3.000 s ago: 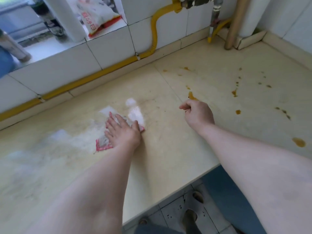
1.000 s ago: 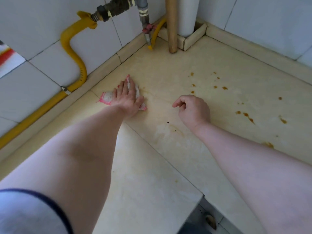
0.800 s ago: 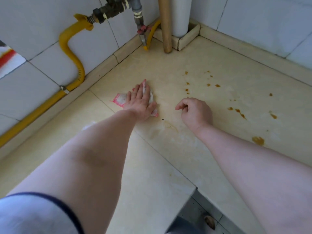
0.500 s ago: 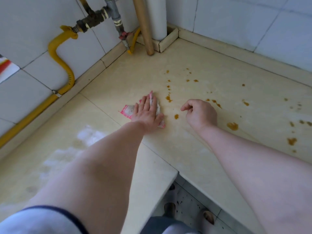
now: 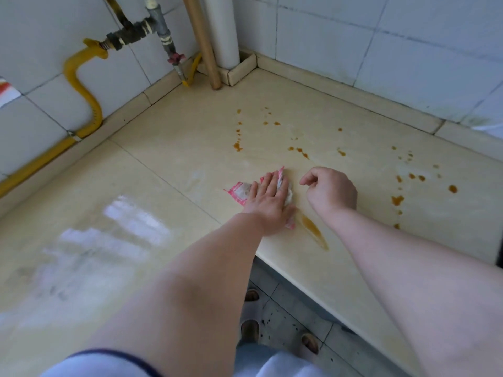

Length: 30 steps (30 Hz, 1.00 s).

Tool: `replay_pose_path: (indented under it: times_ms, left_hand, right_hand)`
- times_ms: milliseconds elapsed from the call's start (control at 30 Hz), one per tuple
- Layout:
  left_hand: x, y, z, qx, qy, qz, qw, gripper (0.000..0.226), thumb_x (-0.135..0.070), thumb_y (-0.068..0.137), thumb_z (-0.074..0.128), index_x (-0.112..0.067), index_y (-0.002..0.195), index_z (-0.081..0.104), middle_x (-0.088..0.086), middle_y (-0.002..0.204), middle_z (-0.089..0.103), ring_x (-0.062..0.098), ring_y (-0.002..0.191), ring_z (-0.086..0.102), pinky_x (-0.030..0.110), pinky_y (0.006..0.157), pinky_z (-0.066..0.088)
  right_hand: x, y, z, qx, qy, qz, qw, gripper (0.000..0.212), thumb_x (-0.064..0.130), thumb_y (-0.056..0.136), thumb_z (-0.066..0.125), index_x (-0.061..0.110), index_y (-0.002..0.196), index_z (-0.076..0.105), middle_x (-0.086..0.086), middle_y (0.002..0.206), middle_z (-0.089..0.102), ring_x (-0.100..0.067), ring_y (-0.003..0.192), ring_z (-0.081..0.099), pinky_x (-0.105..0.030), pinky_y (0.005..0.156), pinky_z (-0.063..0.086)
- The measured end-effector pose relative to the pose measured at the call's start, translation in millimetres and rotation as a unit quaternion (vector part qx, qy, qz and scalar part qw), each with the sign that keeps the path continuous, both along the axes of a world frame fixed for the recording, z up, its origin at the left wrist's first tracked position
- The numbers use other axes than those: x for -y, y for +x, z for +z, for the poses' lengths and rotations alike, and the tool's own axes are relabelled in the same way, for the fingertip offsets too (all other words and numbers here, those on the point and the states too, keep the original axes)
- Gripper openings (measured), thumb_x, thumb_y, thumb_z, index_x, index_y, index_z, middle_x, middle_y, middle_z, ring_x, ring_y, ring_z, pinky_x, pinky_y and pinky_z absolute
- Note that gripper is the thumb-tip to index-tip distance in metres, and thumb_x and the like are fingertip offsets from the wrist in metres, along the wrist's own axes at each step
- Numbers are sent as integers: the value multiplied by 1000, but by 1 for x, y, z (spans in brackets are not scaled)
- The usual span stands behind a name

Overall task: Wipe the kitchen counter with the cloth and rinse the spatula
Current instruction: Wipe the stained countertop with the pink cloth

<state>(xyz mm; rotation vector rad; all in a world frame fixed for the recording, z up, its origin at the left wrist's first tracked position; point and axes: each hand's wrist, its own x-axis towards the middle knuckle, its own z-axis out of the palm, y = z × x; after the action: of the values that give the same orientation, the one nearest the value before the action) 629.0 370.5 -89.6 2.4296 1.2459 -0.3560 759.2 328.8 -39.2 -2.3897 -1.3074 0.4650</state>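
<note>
1. Left hand (image 5: 268,204): laid flat, fingers extended and together, palm pressing down on the cloth (image 5: 242,192); nothing is pinched, the cloth is simply pinned to the counter (image 5: 168,170).
2. Cloth: white with a pink border, crumpled; it lies beneath the left palm, its edges emerging left of the fingers, beyond the fingertips and beside the wrist.
3. Right hand (image 5: 330,191): loosely curled into a fist just right of the cloth, apart from it, holding nothing visible; whether it rests on the counter cannot be told.
4. Smear (image 5: 313,231): an orange-brown streak on the counter, starting at the cloth's near right corner and running toward the counter's front edge.
5. Spots (image 5: 238,145): orange-brown drops scattered beyond and to the right of the cloth.
6. Wet sheen (image 5: 130,219): a glossy patch well left of the cloth.
7. Yellow hose (image 5: 81,85): along the tiled wall, far left of the cloth.
</note>
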Motion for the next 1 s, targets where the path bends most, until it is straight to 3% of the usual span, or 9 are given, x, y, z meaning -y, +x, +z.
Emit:
replay_pose_path:
  times_ms: [100,400,767,933,1000]
  left_hand:
    - [11,-13,1,0,-11,14,1000,68,-48,101,21,-22,153,-13,0,160,-23,17,147,-21,40,120,-10]
    - [57,-94,9,-4,-31,223,974,68,-46,101,17,-19,152,-19,2,157,-30,19,145,-27,42,117,-13]
    - [112,-197,11,-9,-40,320,946,67,-45,102,16,-17,150,-22,4,157,-32,20,144,-28,44,118,-14]
    - [147,-252,10,-3,-35,354,935,66,-43,102,18,-18,151,-19,4,157,-30,20,145,-27,43,117,-14]
    - [165,-282,9,-2,-35,374,927,66,-41,102,20,-18,152,-18,5,158,-28,20,146,-26,43,117,-14]
  right_hand:
    - [11,-2,2,4,-6,12,1000,35,4,83,47,27,93,72,3,108,71,-26,102,64,-27,79,47]
    - [23,-83,8,-12,-10,177,984,38,2,83,46,28,95,70,11,105,69,-18,97,63,-25,73,47]
    - [42,-150,9,-5,-30,215,976,42,-2,80,43,29,91,69,7,104,69,-19,92,63,-24,67,44]
    - [69,-213,6,-22,-49,264,963,40,0,79,43,29,91,69,6,106,69,-20,97,64,-29,77,52]
    - [87,-237,4,-25,-57,284,957,42,-1,80,42,29,91,68,6,105,69,-20,96,63,-28,74,51]
